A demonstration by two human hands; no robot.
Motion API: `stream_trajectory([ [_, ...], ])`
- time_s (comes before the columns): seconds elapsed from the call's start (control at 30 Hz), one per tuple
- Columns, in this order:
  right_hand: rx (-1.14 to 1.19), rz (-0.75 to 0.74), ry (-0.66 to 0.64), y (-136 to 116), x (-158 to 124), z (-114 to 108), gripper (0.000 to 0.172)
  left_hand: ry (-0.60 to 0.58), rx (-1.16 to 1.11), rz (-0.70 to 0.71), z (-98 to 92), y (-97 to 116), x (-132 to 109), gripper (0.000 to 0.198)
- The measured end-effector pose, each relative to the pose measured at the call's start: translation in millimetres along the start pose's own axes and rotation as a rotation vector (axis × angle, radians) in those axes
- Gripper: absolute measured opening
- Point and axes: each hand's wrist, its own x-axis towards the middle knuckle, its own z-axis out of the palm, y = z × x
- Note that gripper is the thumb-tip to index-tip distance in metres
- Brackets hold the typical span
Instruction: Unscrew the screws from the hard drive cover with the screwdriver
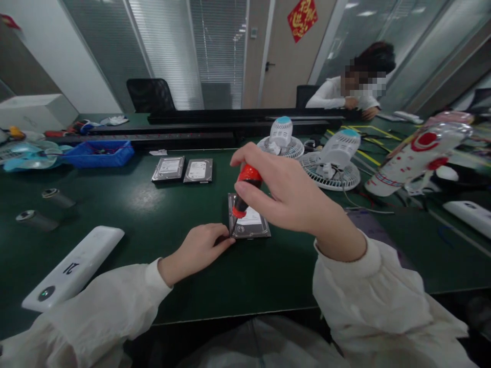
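Note:
My right hand (282,191) is closed around the red and black handle of a screwdriver (249,176). The screwdriver is tilted, its shaft pointing down at the near left corner of a hard drive (255,230). That drive lies flat on the green table, partly covered by the hand and the tool. At the same corner, my left hand (203,248) grips the drive's edge between thumb and fingers, close to the screwdriver tip. Whether the tip sits in a screw is too small to make out. Two more hard drives (168,168) (198,170) lie side by side farther back.
Two white fans (282,137) (335,161) lie face down beyond my right hand. On the left are a blue tray (102,155), two metal cylinders (36,220) and a white device (76,266). A patterned bottle (418,156) is at right; a person (356,82) sits across the table.

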Motion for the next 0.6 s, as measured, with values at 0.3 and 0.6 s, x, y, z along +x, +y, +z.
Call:
stream_trajectory([
  [0.3,-0.009,0.004,-0.026,3.5,10.3,6.6,0.031,0.001,-0.027,0.003,0.2,-1.5,0.7,0.022],
  [0.6,0.227,-0.140,-0.122,11.0,11.3,2.8,0.030,-0.002,-0.041,0.022,1.7,-4.5,1.0,0.021],
])
